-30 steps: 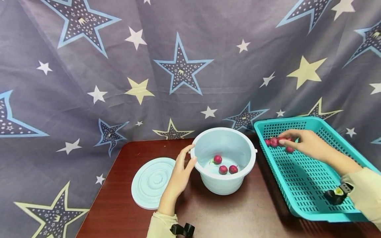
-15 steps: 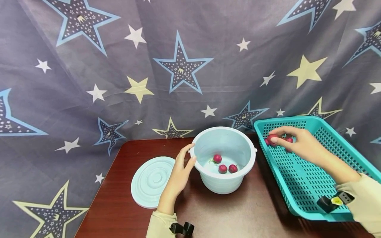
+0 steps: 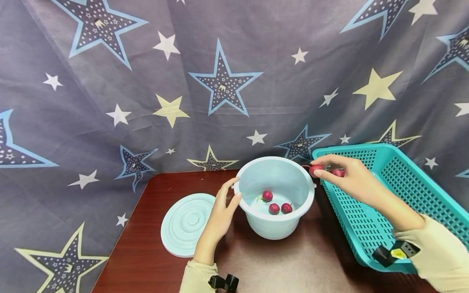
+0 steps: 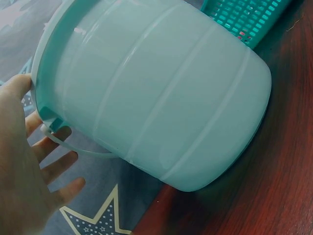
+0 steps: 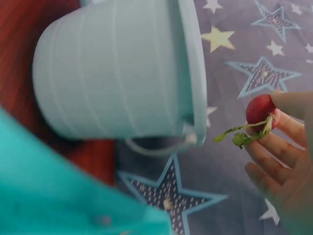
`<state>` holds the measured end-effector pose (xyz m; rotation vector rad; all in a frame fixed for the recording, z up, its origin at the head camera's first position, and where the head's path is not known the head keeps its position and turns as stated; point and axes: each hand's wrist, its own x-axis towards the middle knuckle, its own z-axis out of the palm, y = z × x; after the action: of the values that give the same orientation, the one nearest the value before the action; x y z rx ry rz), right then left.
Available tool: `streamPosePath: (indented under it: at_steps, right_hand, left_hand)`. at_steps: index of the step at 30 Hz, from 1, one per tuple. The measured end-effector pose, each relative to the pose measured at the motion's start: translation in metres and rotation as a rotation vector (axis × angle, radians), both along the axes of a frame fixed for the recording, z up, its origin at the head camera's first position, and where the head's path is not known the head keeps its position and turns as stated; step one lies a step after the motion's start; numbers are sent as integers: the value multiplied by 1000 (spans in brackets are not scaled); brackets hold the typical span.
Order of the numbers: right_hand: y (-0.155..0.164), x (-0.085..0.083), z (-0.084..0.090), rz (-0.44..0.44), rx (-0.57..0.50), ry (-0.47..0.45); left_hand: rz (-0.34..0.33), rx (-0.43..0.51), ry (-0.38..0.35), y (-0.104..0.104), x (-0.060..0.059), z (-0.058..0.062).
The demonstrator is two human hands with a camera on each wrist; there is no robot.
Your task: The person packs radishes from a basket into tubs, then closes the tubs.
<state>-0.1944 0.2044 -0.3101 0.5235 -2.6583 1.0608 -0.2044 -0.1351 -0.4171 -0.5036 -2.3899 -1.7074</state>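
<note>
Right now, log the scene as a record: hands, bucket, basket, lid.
left hand: touching bucket rim
right hand: pinching one radish, outside the bucket
bucket: upright on table, three radishes inside
basket: right of bucket; more radishes near its far left corner, count hidden by right hand
lid: off, on table left of bucket

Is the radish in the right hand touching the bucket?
Apart. The right wrist view shows it: the right hand holds the radish away from the bucket, and starry cloth shows in the gap between them.
</note>
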Motion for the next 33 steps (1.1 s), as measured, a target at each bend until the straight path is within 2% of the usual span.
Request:
streamPosePath:
  at_steps: [5, 12, 18, 23, 33]
  right_hand:
    - [-15, 1, 5, 11, -44, -9]
    - [-36, -4, 5, 89, -118, -45]
    - [-53, -9, -3, 137, -127, -87]
    - [-64, -14, -11, 169, -140, -103]
    - [-74, -20, -22, 205, -47, -63]
  left_hand:
    - [-1, -7, 1, 0, 0, 1]
    - [1, -8, 2, 0, -2, 1]
    - [2, -8, -25, 0, 1, 1]
    - [4, 4, -17, 0, 2, 1]
    - [8, -7, -1, 0, 0, 0]
